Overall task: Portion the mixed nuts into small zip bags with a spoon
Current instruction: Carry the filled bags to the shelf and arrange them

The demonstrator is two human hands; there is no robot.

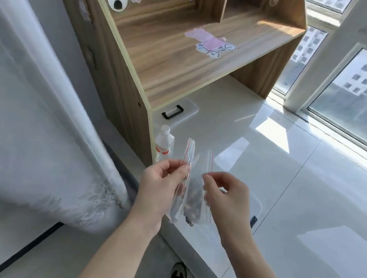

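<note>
Two hands hold clear zip bags up over the front edge of a glossy white ledge.

Nearest, a dark shoe (pixel 178 275) stands on the floor below the ledge's front edge. Above that edge, the left hand (pixel 158 184) pinches the top of one small zip bag (pixel 187 161) with a red seal line, and the right hand (pixel 228 197) pinches a second zip bag (pixel 210 167) just beside it. Dark mixed nuts (pixel 193 199) show between the two hands, though which bag holds them cannot be told. A clear lidded box (pixel 255 208) lies on the ledge (pixel 311 207) behind the right hand. Farther along the ledge's left side stand a plastic bottle (pixel 164 142) and a clear lid with a black handle (pixel 172 112), beside a wooden shelf (pixel 189 63) with stickers. A window (pixel 365 95) runs along the far edge.
</note>
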